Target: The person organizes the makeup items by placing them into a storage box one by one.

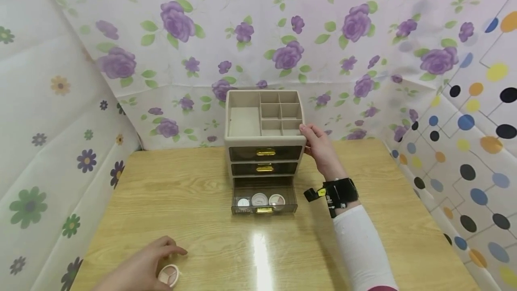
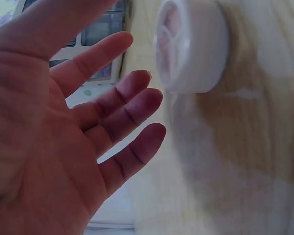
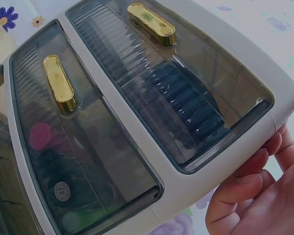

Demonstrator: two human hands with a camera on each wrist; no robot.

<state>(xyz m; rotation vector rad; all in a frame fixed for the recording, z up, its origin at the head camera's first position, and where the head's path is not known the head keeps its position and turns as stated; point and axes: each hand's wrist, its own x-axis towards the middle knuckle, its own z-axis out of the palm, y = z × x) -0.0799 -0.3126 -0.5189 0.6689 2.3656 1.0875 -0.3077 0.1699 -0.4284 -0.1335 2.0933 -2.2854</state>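
A beige desktop organizer (image 1: pixel 266 139) with divided top trays and three smoky drawers stands at the back of the wooden table (image 1: pixel 190 187). Its bottom drawer (image 1: pixel 264 210) is pulled out and holds three round compacts (image 1: pixel 260 199). My right hand (image 1: pixel 319 146) grips the organizer's upper right corner. In the right wrist view its fingers (image 3: pixel 250 188) curl round the side wall of the organizer (image 3: pixel 225 156). My left hand (image 1: pixel 141 266) lies at the near left edge, fingers spread and relaxed (image 2: pixel 132 112), right beside a small round pink compact (image 1: pixel 168 275) (image 2: pixel 191 44) on the table, not gripping it.
Flowered and dotted plastic sheets (image 1: pixel 60 102) wall the table on the left, back and right. The two upper drawers (image 3: pixel 137 83) are closed, each with a gold handle (image 3: pixel 151 23). A black wrist camera strap (image 1: pixel 339 192) sits on my right forearm.
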